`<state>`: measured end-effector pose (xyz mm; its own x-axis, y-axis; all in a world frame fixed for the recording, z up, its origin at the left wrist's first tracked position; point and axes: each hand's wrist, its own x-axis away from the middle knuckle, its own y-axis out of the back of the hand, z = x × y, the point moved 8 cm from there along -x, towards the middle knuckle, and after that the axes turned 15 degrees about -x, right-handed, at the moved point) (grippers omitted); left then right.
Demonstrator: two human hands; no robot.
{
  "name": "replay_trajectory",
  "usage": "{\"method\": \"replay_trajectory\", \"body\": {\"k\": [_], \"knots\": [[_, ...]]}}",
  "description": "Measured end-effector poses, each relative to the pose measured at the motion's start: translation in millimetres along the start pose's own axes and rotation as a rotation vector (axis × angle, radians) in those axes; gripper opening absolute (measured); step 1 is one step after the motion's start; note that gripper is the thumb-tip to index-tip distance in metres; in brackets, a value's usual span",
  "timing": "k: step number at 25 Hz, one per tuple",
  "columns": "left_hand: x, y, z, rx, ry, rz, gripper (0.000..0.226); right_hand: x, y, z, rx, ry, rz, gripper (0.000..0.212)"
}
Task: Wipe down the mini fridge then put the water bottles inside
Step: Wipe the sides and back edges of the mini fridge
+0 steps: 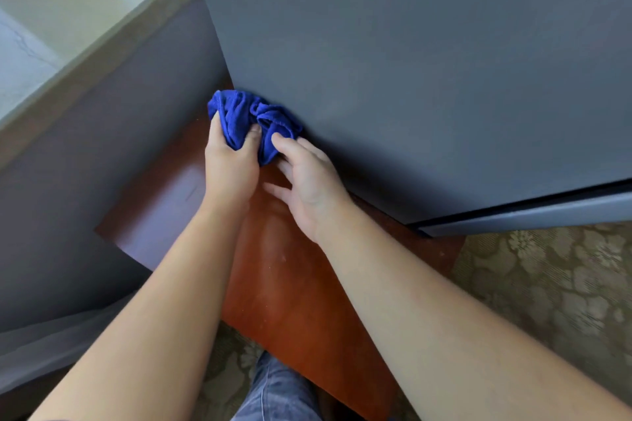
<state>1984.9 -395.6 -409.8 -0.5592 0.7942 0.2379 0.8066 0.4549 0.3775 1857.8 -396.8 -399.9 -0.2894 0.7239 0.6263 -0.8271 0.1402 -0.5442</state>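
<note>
The mini fridge (427,61) fills the upper right of the view, seen from above with its door shut, standing on a reddish-brown wooden surface (290,283). A bunched blue cloth (251,119) is pressed against the lower left corner of its side, so the job looks to be in the wiping stage, working low on the outside. How much of the fridge has been cleaned cannot be told from here, and no water bottles are in sight, so loading them seems to be all still ahead, along with opening the door. The left hand (231,164) has its fingers curled tightly round the cloth from the left; the right hand (309,181) is mostly open, fingers spread, only the thumb and fingertips touching the cloth's right edge. The fridge skin is a flat, matte grey-blue panel with straight edges and a dark seam along its bottom right. The cloth is soft, ribbed and crumpled into folds. The wooden surface is smooth and glossy, with faint dusty smears. Beyond it lie a patterned floral carpet (547,283) and a plain grey wall (102,146).
</note>
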Motion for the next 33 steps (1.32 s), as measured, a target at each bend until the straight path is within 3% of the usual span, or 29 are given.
{"method": "replay_trajectory", "body": {"k": [8,14,17,21,24,29,33], "knots": [[107,-116,55,0.064,0.071,0.292,0.027,71,154,-2,-0.091,0.017,-0.183,0.035],[207,-174,5,0.106,0.005,0.343,0.025,161,227,57,-0.024,0.143,-0.152,0.037],[244,-150,-49,0.127,-0.077,0.217,0.022,215,207,89,0.045,0.198,0.034,0.039],[266,-101,-177,0.194,-0.325,0.054,0.029,278,143,168,0.102,0.398,0.295,0.040],[283,-71,-247,0.128,-0.495,0.007,0.030,312,107,206,0.206,0.534,0.378,0.039],[274,-31,-313,-0.083,-0.591,-0.011,0.040,353,38,256,0.543,0.689,0.384,0.033],[237,-11,-323,-0.366,-0.551,-0.042,0.075,339,-8,288,1.082,0.833,0.128,0.032]]}}
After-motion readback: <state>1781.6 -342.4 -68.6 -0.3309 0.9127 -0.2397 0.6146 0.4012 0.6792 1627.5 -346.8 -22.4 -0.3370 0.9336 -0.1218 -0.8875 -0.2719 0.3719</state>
